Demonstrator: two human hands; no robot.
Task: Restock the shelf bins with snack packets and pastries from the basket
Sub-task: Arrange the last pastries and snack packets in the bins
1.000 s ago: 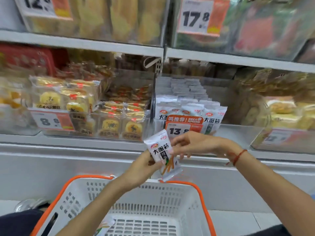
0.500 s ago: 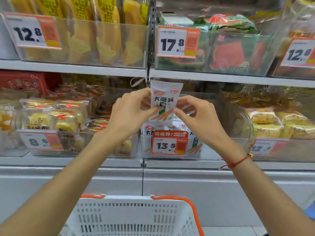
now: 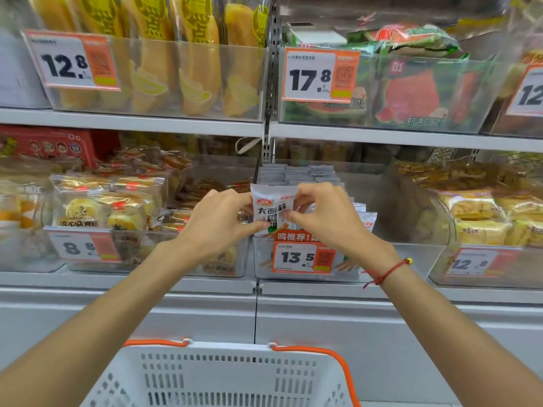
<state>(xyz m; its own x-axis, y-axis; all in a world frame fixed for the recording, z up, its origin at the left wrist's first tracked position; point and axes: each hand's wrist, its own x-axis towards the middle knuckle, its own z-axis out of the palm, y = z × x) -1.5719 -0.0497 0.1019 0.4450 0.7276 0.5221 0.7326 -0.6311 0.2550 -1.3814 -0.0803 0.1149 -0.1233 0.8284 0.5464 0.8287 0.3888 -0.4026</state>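
Right now you face a two-tier shelf [image 3: 191,124] lined with clear bins, and the white, orange-rimmed basket [image 3: 229,374] sits near you at the bottom edge; what it holds is out of view. The bin that matters is the clear one in the middle of the lower tier [image 3: 390,259], tagged 13.5 [image 3: 302,257], with a row of matching white packets standing upright in its left part and bare space to their right.

Both of your hands meet just above that bin's front wall. Your left hand [image 3: 219,223] pinches the left edge of the white snack packet [image 3: 273,211], and your right hand [image 3: 324,215] — the wrist with the red string — pinches its right side, fingertips curled onto the face. The packet stands upright, its print facing you, at the near end of the row.

Judging by its look, the packet is light, thin and soft — a glossy film pouch that will likely buckle if you push from the top and may slip under a loose pinch. Hold it by the sealed side edges, as you do now, and lower it gently so the contents aren't crushed against its neighbours.
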